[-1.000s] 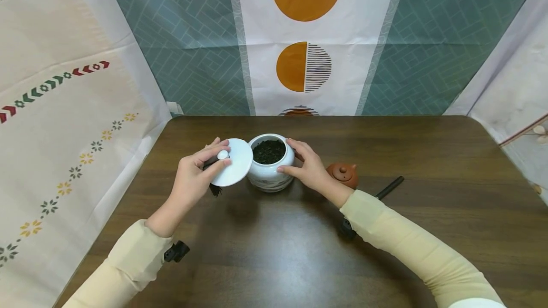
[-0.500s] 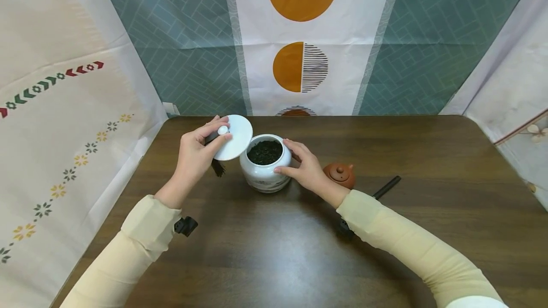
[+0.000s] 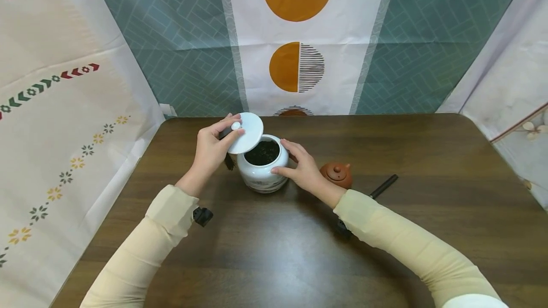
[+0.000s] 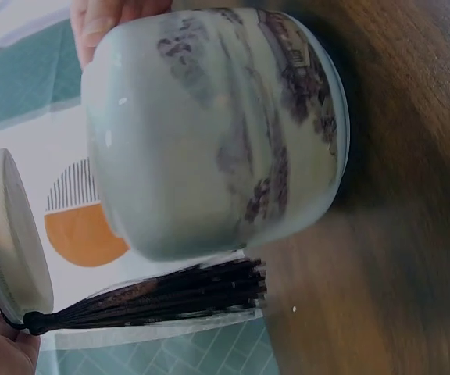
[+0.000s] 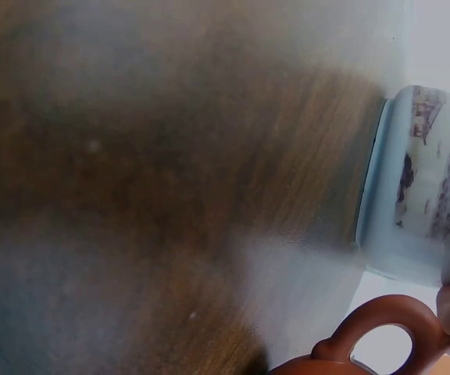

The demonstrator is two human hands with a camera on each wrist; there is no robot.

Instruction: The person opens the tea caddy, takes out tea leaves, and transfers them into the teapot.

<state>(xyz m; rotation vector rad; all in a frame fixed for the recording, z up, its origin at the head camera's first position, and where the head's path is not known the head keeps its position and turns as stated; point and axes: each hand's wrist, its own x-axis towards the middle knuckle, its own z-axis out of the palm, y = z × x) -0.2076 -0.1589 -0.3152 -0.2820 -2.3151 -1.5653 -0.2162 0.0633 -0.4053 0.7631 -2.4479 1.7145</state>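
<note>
A white porcelain jar (image 3: 261,177) with a dark landscape print stands on the table, its mouth uncovered in part. Dark dry leaves, like tea (image 3: 262,156), fill it nearly to the neck. My left hand (image 3: 209,149) pinches the round white lid (image 3: 251,133) near its knob, tilted above the jar's left rim. From the lid hangs a black tassel (image 4: 162,295), beside the jar in the left wrist view. With fingers at the rim and thumb on the near side, my right hand (image 3: 301,168) holds the jar from the right.
A small reddish-brown clay teapot (image 3: 337,175) stands right of the jar, partly behind my right forearm; its handle (image 5: 416,316) shows in the right wrist view. Farther right, a black stick-like tool (image 3: 384,186) lies partly under the right sleeve. Behind the table (image 3: 428,146) hangs a patterned cloth.
My left hand has raised the lid, then carried it right until it overlaps the jar's mouth in the head view. The right hand keeps its hold on the jar.
</note>
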